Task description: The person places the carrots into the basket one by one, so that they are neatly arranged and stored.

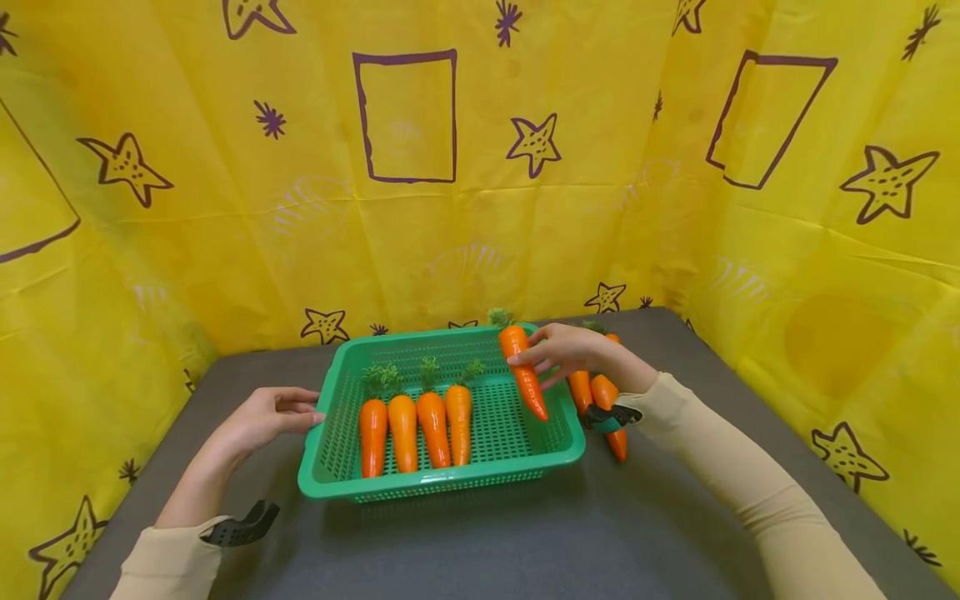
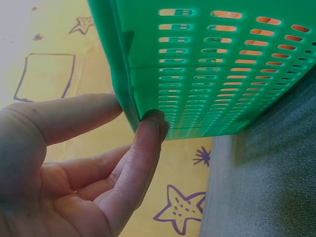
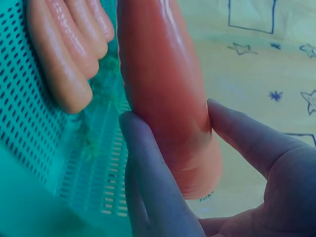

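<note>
A green plastic basket (image 1: 442,480) with slotted walls stands on the dark tabletop. My left hand (image 1: 258,421) pinches its left rim; in the left wrist view the thumb (image 2: 81,116) and fingers (image 2: 140,170) meet the rim from either side. Several orange carrots (image 1: 405,433) lie side by side in the basket's left half, green tufts toward the back. Over the right end of the basket, my right hand (image 1: 573,350) holds another carrot (image 1: 517,350) between thumb and fingers. That carrot (image 3: 165,89) is tilted, tuft up and tip down toward the basket.
More carrots (image 1: 617,442) lie on the table just right of the basket, partly hidden behind my right wrist. Yellow cloth (image 1: 480,225) printed with stars and frames walls in the dark tabletop (image 1: 465,550) at the back and both sides.
</note>
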{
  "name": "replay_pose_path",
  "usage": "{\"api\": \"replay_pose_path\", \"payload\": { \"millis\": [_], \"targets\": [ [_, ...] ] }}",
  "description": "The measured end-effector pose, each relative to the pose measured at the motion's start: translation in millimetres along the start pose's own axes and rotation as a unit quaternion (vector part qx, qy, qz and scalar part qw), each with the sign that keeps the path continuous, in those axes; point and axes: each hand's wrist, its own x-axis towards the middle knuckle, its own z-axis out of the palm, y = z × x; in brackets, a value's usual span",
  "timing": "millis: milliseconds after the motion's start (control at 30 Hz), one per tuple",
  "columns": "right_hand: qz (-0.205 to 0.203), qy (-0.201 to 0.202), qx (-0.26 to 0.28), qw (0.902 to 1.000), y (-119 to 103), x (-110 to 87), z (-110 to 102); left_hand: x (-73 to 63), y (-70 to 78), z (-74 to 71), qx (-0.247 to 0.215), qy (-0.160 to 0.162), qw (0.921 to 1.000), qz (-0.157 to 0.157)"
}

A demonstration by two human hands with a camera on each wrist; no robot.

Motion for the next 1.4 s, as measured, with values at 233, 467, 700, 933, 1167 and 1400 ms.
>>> {"api": "replay_pose_path", "payload": {
  "millis": [233,467,700,933,1167,1400],
  "targets": [
    [0.003,-0.008,0.001,1.0000,-1,8.3,13,-0.8,-0.6,0.9,-0.008,-0.004,1.0000,0.003],
    [0.009,-0.027,0.008,0.9996,-1,18.0,23,-1.3,-1.5,0.6,-0.013,-0.001,0.9999,0.000],
    [0.015,-0.038,0.002,0.9992,0,26.5,31,-2.6,-1.9,-0.2,-0.008,0.000,1.0000,-0.001],
    [0.013,-0.052,-0.001,0.9985,2,32.8,39,-3.4,-0.1,-0.6,-0.009,0.000,1.0000,0.000],
    [0.019,-0.055,0.005,0.9983,5,39.6,43,-3.0,-0.5,-0.6,0.001,-0.002,1.0000,0.006],
    [0.022,-0.071,-0.001,0.9972,6,44.9,48,-0.5,-0.3,-0.7,0.002,0.005,1.0000,-0.002]
  ]
}}
